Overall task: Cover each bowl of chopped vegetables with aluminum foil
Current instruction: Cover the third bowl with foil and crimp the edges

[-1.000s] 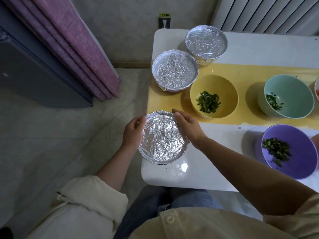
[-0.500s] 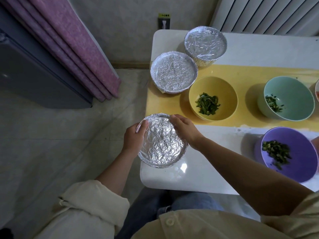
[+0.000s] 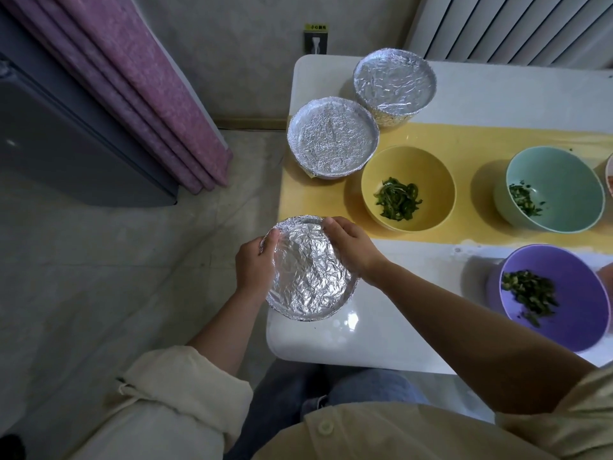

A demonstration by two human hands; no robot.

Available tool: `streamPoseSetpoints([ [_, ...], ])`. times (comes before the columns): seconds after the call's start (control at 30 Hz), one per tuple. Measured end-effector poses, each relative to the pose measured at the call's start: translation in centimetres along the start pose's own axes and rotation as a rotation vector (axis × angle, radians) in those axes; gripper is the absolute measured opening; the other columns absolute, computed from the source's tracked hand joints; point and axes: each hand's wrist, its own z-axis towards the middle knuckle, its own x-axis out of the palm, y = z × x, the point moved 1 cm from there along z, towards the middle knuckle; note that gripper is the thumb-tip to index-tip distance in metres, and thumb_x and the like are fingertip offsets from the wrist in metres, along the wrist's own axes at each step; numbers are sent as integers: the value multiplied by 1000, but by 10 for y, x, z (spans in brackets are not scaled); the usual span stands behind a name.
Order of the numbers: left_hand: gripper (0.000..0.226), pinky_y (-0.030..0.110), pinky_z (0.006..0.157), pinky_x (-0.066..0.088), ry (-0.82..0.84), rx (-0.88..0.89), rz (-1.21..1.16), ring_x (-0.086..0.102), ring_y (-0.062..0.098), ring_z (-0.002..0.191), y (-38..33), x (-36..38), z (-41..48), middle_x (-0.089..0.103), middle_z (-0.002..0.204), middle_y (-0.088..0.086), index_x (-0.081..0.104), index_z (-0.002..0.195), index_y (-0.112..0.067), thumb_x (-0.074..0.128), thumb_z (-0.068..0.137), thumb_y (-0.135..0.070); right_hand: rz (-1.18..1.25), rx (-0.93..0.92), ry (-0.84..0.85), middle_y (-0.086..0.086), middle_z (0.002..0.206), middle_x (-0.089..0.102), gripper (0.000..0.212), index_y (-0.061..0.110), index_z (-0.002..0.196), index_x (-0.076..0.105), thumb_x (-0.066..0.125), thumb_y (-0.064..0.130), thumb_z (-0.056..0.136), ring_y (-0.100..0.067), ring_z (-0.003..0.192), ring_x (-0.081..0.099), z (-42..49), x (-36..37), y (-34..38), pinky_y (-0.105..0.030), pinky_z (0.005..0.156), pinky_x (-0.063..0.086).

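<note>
Illumination is dim, soft and cool in tone, like daylight. The source lies to the right: the round yellow bowl (image 3: pixel 431 174), the pale teal bowl (image 3: pixel 564 174) and the purple bowl (image 3: pixel 564 280) each cast a soft-edged shadow leftward on the glossy white counter (image 3: pixel 331 350). One bright glare spot sits on the counter's near left part, just beside the near bowl covered in crinkled aluminium foil (image 3: pixel 308 277), whose creases throw scattered glints without washing out. The dark grey cabinet (image 3: pixel 66 144) at far left is underexposed, with surface detail lost. Wide-angle distortion is evident: the purple curtain (image 3: pixel 139 88) and the white ribbed radiator (image 3: pixel 514 24) lean and bow toward the frame edges. Focus is fair centrally; the cream sleeve (image 3: pixel 185 393) nearest the camera is soft. Corners darken.
</note>
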Motion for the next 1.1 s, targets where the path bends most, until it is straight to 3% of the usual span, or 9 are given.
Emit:
streamPoseSetpoints([
  [0.03, 42, 35, 62, 41, -14, -6, -5, 50, 19, 59, 0, 0, -1, 55, 55, 8, 70, 70, -10, 52, 99, -35, 1, -4, -4, -5, 113, 68, 47, 17, 117, 64, 50, 54, 91, -22, 109, 62, -1, -3, 3, -47, 102, 45],
  [0.1, 48, 40, 73, 50, -74, -40, -34, 61, 23, 72, 1, 2, -1, 67, 71, 16, 75, 90, -2, 50, 96, -43, 10, -5, -43, -2, 116, 66, 43, 17, 122, 63, 49, 48, 96, -18, 110, 61, -3, -10, 4, -44, 103, 45],
  [0.23, 44, 36, 86, 48, -213, -112, -68, 67, 30, 100, -7, 8, -2, 73, 101, 18, 73, 102, 1, 45, 102, -33, 51, -15, -147, 1, 118, 67, 53, 19, 122, 62, 40, 58, 95, -15, 110, 61, -17, -19, -6, -44, 104, 45],
  [0.3, 44, 35, 85, 46, -246, -107, -62, 66, 31, 102, -11, 12, -6, 73, 103, 19, 72, 102, 2, 42, 104, -29, 99, -21, -184, 5, 127, 63, 57, 24, 129, 59, 36, 63, 93, -12, 118, 56, -25, -18, -15, -42, 108, 40],
  [0.37, 42, 34, 87, 45, -270, -114, -68, 64, 31, 104, -13, 15, -12, 72, 106, 17, 71, 103, 2, 41, 104, -27, 147, -30, -207, 7, 133, 58, 48, 25, 134, 54, 34, 53, 100, -10, 123, 52, -31, -12, -22, -36, 109, 37],
  [0.6, 45, 35, 89, 44, -304, -186, -66, 63, 32, 107, -9, 20, -18, 71, 109, 17, 71, 106, 2, 38, 104, -29, 264, 50, -308, 0, 121, 65, 34, 20, 123, 59, 36, 36, 104, -16, 114, 59, -23, 6, -23, -43, 106, 43],
  [0.8, 46, 33, 91, 43, -274, -180, -73, 61, 31, 111, -5, 20, -18, 69, 113, 17, 69, 110, -1, 37, 105, -33, 242, 100, -172, -4, 119, 67, 45, 16, 122, 61, 40, 47, 96, -24, 112, 62, -15, -6, -23, -50, 104, 44],
  [0.9, 48, 36, 95, 45, -218, -202, -93, 60, 31, 112, -4, 16, -15, 69, 115, 16, 68, 112, 0, 36, 104, -35, 220, 103, -104, -4, 122, 67, 54, 16, 126, 60, 40, 53, 92, -23, 113, 63, -15, -11, -16, -47, 104, 44],
  [1.1, 52, 31, 86, 43, -187, -288, -145, 60, 32, 110, -10, 16, -16, 67, 115, 18, 67, 113, 2, 34, 105, -37, 266, 85, -171, -6, 120, 67, 46, 11, 127, 59, 34, 41, 104, -23, 110, 64, -16, -7, -17, -47, 102, 47],
])
